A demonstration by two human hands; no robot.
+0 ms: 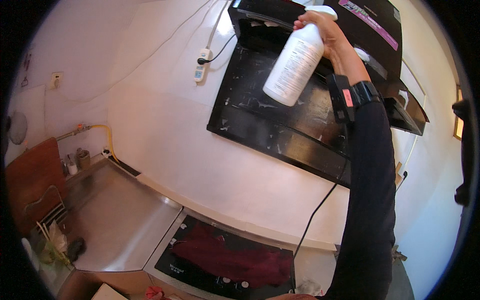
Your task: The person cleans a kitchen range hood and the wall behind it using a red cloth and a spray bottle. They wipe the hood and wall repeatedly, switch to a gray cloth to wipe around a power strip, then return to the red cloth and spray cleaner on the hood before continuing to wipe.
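My right hand point(325, 32) is raised in front of a black range hood point(258, 93), with its fingers wrapped around the neck of a white spray bottle point(294, 65). The bottle tilts, its base towards the lower left, and its printed label faces me. The white trigger head point(322, 11) is partly covered by the fingers. White foamy streaks mark the hood's dark panel. At the bottom edge, a sliver of what looks like my left hand point(290, 297) shows; whatever it may hold is out of view.
Below the hood, a dark red cloth point(232, 255) covers much of a black gas hob point(176, 258). A steel counter point(120, 213) lies left of it. A black cable point(317, 210) hangs from the hood. A power strip point(202, 65) is on the wall, and a yellow gas hose point(108, 138) stands by the corner.
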